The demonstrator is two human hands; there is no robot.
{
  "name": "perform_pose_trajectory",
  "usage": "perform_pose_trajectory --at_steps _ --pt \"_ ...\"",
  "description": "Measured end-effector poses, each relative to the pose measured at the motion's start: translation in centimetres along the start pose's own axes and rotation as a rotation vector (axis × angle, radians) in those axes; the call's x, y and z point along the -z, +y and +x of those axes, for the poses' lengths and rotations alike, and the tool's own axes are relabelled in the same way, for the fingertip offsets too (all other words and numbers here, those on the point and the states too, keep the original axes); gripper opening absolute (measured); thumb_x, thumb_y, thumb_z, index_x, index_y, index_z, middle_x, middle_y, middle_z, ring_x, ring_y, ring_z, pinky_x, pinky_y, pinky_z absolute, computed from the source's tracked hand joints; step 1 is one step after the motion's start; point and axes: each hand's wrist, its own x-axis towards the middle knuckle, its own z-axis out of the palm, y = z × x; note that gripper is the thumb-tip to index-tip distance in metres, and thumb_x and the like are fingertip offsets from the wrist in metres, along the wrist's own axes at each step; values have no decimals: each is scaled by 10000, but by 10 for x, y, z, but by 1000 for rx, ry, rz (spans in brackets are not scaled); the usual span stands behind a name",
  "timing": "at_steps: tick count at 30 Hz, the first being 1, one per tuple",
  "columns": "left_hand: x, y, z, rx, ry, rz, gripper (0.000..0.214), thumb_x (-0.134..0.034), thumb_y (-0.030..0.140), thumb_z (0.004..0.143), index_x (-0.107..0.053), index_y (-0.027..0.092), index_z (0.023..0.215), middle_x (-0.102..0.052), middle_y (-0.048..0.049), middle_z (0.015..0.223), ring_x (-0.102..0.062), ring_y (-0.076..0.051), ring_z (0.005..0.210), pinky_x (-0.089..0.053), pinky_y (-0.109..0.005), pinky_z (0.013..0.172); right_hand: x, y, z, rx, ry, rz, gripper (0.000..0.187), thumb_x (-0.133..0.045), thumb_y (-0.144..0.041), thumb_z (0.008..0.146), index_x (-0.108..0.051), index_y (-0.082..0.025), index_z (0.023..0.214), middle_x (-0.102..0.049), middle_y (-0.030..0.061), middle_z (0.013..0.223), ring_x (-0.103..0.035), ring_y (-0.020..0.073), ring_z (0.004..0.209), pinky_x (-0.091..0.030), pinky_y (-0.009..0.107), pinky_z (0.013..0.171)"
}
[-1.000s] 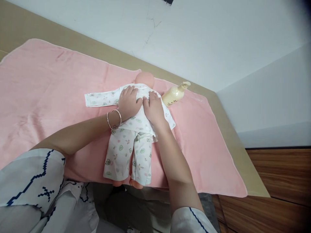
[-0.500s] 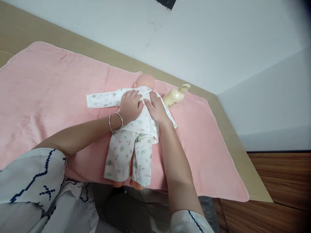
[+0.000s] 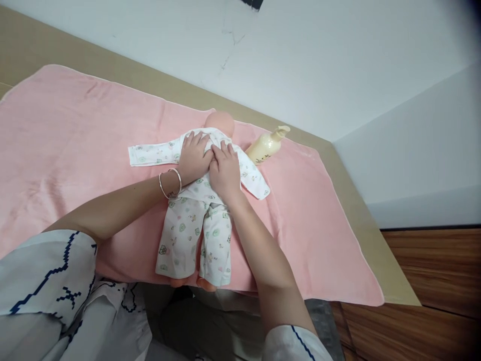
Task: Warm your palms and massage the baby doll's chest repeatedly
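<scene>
A baby doll [image 3: 221, 123] lies stretched out on a pink blanket [image 3: 308, 225], dressed in a white printed top [image 3: 199, 190] and matching trousers [image 3: 182, 240]. Its head points away from me and its feet [image 3: 206, 285] stick out at the near edge. My left hand [image 3: 195, 158], a silver bangle at the wrist, rests on the doll's upper body with fingers spread. Beside it my right hand [image 3: 224, 173] lies on the top too, its fingers extended and its thumb side touching my left thumb. Neither hand grips anything.
A cream pump bottle [image 3: 267, 144] lies tilted on the blanket to the right of the doll's head. Beyond the blanket runs the tan tabletop edge [image 3: 361, 220], with a white wall [image 3: 300, 65] behind. Brown wood panelling [image 3: 436, 265] shows at the lower right.
My right hand has slid left across the doll's body until it meets my left hand, uncovering the doll's right-side sleeve. The view has shifted slightly.
</scene>
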Motion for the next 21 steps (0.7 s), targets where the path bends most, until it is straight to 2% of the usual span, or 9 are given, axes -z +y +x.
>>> perform_pose_trajectory --at_steps 5,11,14,17,21 --pt "2 6 -4 -37 32 10 444 -467 256 922 -590 174 1341 -566 -119 1473 -429 -327 1446 -285 -551 1249 2 29 14 18 9 84 476 -331 -343 1001 -552 -242 1411 -421 75 1604 -250 275 1557 -195 620 1250" --pt "2 5 -4 -31 25 5 420 -484 263 941 -594 149 1330 -566 -130 1468 -434 -343 1438 -290 -533 1253 5 39 18 19 31 113 489 -385 -375 998 -541 -186 1420 -389 139 1614 -260 291 1554 -202 593 1257" --pt "2 3 -7 -58 62 -44 424 -391 343 1004 -608 139 1306 -588 -129 1436 -421 -348 1443 -289 -539 1248 9 39 17 8 135 175 492 -430 -418 984 -534 -204 1415 -353 124 1634 -245 303 1558 -203 613 1257" --pt "2 2 -11 -115 134 -97 536 -224 463 1047 -628 189 1270 -615 -95 1402 -392 -316 1461 -281 -547 1245 5 39 17 38 239 191 483 -424 -423 982 -533 -235 1413 -339 90 1645 -216 289 1568 -179 613 1268" --pt "1 1 -13 -138 171 -124 643 -123 528 1042 -621 197 1278 -634 -111 1373 -420 -285 1444 -308 -523 1233 -1 37 17 101 91 167 447 -440 -412 965 -603 -232 1340 -482 94 1560 -330 304 1525 -213 639 1250"
